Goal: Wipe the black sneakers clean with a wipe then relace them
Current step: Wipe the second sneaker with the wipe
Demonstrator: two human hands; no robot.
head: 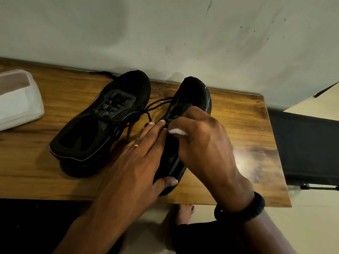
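One sneaker [196, 92] steadied, right hand [203, 140] pinching wipe [177, 131]

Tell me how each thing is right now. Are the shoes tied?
Held sneaker: tipped on its side, lace loose.
Other sneaker: sole down on the table, lace untied.
Wipe: bunched up, against the held sneaker.
Left hand: holds the held sneaker, thumb on its sole.
Right hand: grips the wipe.
Wipes pack: can't tell if open.
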